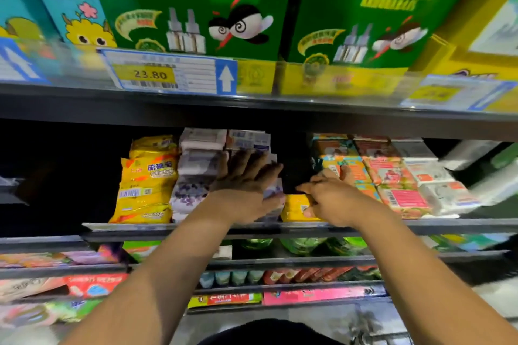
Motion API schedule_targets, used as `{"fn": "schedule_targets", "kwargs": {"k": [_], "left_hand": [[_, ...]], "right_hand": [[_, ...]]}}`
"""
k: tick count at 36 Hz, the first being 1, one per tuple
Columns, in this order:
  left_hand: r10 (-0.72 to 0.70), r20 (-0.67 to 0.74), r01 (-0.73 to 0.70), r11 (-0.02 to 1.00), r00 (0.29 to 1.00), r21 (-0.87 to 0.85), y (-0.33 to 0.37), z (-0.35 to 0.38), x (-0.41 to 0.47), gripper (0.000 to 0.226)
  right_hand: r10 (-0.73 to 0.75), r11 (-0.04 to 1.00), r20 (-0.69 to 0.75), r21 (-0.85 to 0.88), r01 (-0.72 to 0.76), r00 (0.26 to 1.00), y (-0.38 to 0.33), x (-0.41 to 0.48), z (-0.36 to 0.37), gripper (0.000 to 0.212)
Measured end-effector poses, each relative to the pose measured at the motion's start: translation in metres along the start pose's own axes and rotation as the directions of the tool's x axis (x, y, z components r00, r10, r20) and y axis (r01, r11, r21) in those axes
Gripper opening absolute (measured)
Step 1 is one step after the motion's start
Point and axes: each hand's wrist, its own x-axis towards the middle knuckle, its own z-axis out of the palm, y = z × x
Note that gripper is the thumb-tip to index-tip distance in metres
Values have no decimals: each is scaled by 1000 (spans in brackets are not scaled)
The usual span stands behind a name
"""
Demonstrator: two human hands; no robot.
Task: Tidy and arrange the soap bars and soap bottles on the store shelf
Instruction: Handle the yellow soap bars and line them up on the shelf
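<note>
Pressed left hand (246, 182) flat on lavender soap packs (190, 193); gripped flat-lying yellow soap bar (294, 207) with right hand (333, 199), long axis hidden.

Light comes from above and in front, bright and even on the top level. The green boxes (196, 3) look strongly saturated, and the clear strip over the price tag (157, 73) shows pale glare. Under the dark shelf edge (252, 112) the light drops — the back of the lower shelf (196, 225) is almost black. The left hand (246, 185) lies partly in this shadow and looks darker than the right hand (330, 199). Motion blur softens nearly everything, strongest at the left and right borders, where the packages (448, 196) smear into streaks. Small print is unreadable; only the big price number is clear. The wide lens bends the shelf lines and leans the boxes outward.
</note>
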Motion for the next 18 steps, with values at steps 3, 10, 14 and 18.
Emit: {"fn": "schedule_targets", "kwargs": {"k": [3,10,14,18], "left_hand": [[13,42,-13,1000,999,-3,-3,1,6,69],[17,81,-16,1000,997,-11,-5,0,10,69],[6,75,-7,1000,997,6,-4,0,13,69],[36,41,-38,998,999,51,-4,-2,11,61]], "right_hand": [[-12,999,3,43,12,1000,-1,-3,-5,52],[-2,961,-188,271,54,982,7,-12,4,51],[60,820,-387,545,176,920,13,-23,4,43],[193,676,-553,674,299,810,15,-38,8,40]]}}
